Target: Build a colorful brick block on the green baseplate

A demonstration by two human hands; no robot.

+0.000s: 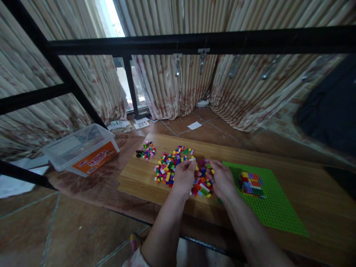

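A heap of small coloured bricks (169, 165) lies on a wooden board (133, 178). My left hand (183, 176) rests at the heap's right edge with its fingers curled over the bricks. My right hand (221, 178) is close beside it, fingers bent down at more bricks (202, 187) between the two hands. What either hand pinches is too small to make out. A green baseplate (275, 211) lies to the right, carrying a low block of built bricks (251, 184). A smaller brick cluster (146, 151) sits at the board's far left.
A clear plastic box with an orange label (83, 148) stands on the mat to the left. Black metal frame bars (194, 40) cross overhead and at left. Curtains hang behind, papers (194, 125) lie on the tiled floor. A dark cloth (330, 107) lies at right.
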